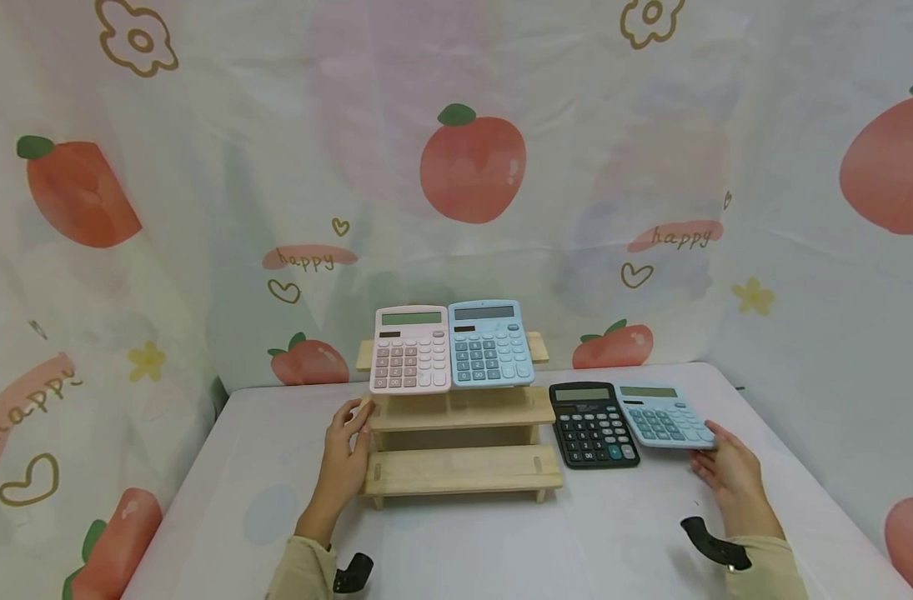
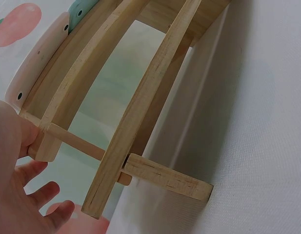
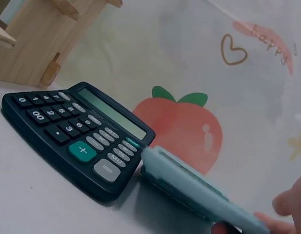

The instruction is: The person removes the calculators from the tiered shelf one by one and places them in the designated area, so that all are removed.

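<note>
My left hand (image 1: 345, 446) holds the left end of a stepped wooden display rack (image 1: 464, 471), at its middle tier. In the left wrist view its other fingers (image 2: 45, 194) hang loosely curled beside the boards. A pink calculator (image 1: 411, 350) and a light blue calculator (image 1: 492, 346) lean side by side on the rack's upper part. My right hand (image 1: 734, 475) pinches a second light blue calculator (image 1: 662, 417) by its near right corner. That calculator's far left side meets a black calculator (image 3: 74, 134), which lies face up on the table right of the rack.
The table (image 1: 276, 467) has a white cover, and its far edge meets a fabric backdrop (image 1: 561, 150) printed with peaches, hearts and "happy". Similar fabric hangs at both sides. A black strap end (image 1: 714, 546) sticks out at the right sleeve.
</note>
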`<action>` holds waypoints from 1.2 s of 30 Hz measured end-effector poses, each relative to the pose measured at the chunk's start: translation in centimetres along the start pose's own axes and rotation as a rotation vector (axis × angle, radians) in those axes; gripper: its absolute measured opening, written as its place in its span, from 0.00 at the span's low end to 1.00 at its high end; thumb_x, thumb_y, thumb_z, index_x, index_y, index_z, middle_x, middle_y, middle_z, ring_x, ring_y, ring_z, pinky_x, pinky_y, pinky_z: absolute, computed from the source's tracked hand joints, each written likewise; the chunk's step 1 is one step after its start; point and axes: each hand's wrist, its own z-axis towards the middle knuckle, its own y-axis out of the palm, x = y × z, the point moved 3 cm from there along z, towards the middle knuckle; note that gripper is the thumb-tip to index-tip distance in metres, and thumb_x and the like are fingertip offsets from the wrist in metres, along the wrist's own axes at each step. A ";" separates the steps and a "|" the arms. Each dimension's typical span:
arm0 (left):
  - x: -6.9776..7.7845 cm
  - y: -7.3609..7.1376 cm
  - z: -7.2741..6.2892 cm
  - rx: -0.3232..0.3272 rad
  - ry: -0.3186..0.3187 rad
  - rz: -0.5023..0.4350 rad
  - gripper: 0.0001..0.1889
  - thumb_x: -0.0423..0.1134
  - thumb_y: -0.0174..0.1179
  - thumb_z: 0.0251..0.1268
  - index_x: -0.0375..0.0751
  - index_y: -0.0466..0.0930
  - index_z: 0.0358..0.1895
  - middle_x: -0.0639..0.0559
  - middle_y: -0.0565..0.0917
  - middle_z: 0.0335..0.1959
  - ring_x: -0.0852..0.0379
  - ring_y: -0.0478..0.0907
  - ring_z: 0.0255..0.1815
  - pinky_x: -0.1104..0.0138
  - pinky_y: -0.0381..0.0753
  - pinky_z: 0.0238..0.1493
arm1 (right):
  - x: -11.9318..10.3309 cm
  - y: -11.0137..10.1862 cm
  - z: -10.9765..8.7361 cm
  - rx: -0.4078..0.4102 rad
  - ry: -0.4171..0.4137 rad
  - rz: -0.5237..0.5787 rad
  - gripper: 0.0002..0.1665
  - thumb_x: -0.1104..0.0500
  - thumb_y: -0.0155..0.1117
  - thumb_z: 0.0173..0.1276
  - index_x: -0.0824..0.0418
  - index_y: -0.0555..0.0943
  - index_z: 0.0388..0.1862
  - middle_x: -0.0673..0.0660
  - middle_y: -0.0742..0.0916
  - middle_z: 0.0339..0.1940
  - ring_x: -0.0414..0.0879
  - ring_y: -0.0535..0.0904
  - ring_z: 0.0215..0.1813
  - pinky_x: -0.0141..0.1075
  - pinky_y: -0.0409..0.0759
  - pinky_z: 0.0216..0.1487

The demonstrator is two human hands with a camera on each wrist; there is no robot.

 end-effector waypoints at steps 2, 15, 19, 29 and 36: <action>0.0 0.0 0.0 0.005 0.003 0.000 0.20 0.29 0.49 0.76 0.29 0.75 0.67 0.31 0.70 0.70 0.29 0.66 0.69 0.33 0.62 0.67 | -0.1 0.1 -0.2 0.035 -0.009 -0.044 0.36 0.42 0.35 0.83 0.50 0.51 0.84 0.45 0.82 0.59 0.29 0.75 0.38 0.26 0.81 0.37; 0.1 0.0 0.0 -0.007 0.006 0.002 0.20 0.30 0.49 0.77 0.29 0.75 0.67 0.31 0.70 0.70 0.28 0.66 0.69 0.33 0.62 0.67 | -0.6 0.6 -0.8 0.192 -0.158 -0.322 0.41 0.41 0.37 0.80 0.61 0.51 0.83 0.67 0.58 0.83 0.62 0.60 0.80 0.49 0.70 0.74; 0.1 0.0 0.0 0.001 0.006 0.000 0.20 0.30 0.49 0.76 0.30 0.75 0.67 0.31 0.70 0.70 0.28 0.66 0.68 0.33 0.62 0.66 | -0.6 0.7 -0.8 0.190 -0.174 -0.334 0.41 0.41 0.37 0.80 0.63 0.51 0.83 0.69 0.57 0.83 0.65 0.56 0.82 0.56 0.59 0.79; 0.1 0.0 0.3 0.005 0.020 -0.014 0.20 0.29 0.50 0.75 0.28 0.75 0.66 0.29 0.71 0.69 0.27 0.66 0.68 0.34 0.63 0.68 | -0.7 1.0 -1.2 0.198 -0.165 -0.363 0.41 0.42 0.38 0.80 0.66 0.52 0.82 0.72 0.58 0.82 0.67 0.56 0.81 0.58 0.60 0.79; 0.2 -0.1 0.3 0.007 0.022 -0.009 0.20 0.28 0.50 0.75 0.27 0.75 0.66 0.29 0.71 0.69 0.27 0.67 0.68 0.34 0.62 0.68 | -0.9 1.3 -1.8 0.195 -0.169 -0.394 0.42 0.40 0.37 0.80 0.65 0.53 0.82 0.71 0.58 0.82 0.68 0.56 0.81 0.60 0.60 0.78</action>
